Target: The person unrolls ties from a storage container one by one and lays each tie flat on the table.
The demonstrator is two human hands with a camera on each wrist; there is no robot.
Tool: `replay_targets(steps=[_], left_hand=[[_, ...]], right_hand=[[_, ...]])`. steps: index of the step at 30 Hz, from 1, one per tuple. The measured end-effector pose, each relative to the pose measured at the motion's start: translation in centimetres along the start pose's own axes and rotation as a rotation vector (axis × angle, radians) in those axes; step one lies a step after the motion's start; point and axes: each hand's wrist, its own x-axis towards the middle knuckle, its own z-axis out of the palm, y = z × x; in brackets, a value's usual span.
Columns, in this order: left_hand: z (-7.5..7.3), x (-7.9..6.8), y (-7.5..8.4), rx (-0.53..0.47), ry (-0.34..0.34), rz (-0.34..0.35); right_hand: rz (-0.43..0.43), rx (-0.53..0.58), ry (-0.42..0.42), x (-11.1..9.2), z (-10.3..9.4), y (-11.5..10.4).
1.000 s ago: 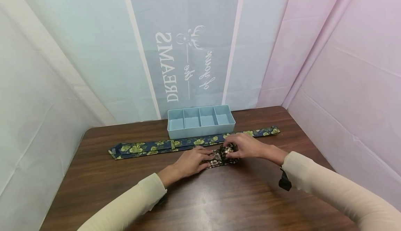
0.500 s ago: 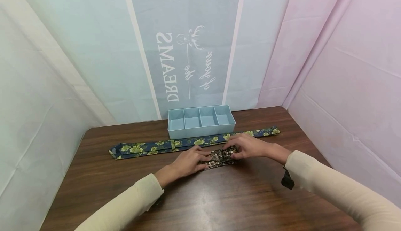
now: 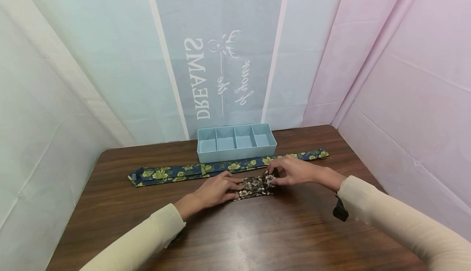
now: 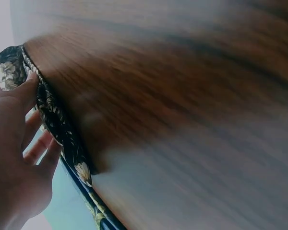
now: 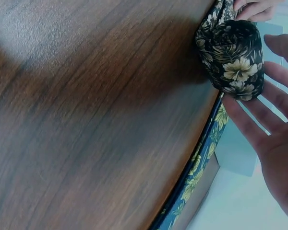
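A black necktie with cream flowers (image 3: 252, 187) lies on the wooden table, flat at its left part and bunched into a roll at its right end. My right hand (image 3: 293, 170) pinches that rolled end (image 5: 237, 62) between thumb and fingers. On the flat left end rest the straight fingers of my left hand (image 3: 215, 189); the left wrist view has its thumb (image 4: 31, 86) along the tie's near edge. Behind both hands a blue necktie with yellow-green flowers (image 3: 232, 166) lies folded lengthwise across the table, partly covered by my right hand.
A light blue tray with several compartments (image 3: 235, 155) stands behind the blue necktie, near the back edge. Fabric curtains (image 3: 228, 79) with mirrored lettering hang behind the table (image 3: 257, 230), and pale ones enclose both sides.
My left hand has slid left, so more of the black necktie's flat part shows between the hands. The right hand has shifted slightly right at the rolled end. Tray and blue necktie stay put.
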Motion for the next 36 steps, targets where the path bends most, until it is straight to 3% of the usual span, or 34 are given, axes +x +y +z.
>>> replay_targets(steps=[11,19,28,36], left_hand=[[-0.4,-1.1,-0.5,-0.056,-0.017,0.000],[-0.6,-1.7,-0.7,-0.045,-0.025,-0.021],[-0.8,-2.0,-0.9,-0.042,-0.020,-0.013],[-1.0,-1.8,-1.1,-0.027,-0.005,0.000]], right_hand=[[0.044,-0.060,0.102,-0.5,0.7,0.2],[0.047,-0.038,0.067,-1.4,0.7,0.8],[-0.083,-0.014,0.009,-2.0,0.6,1.8],[0.001,0.059,-0.004,-2.9,-0.1,2.2]])
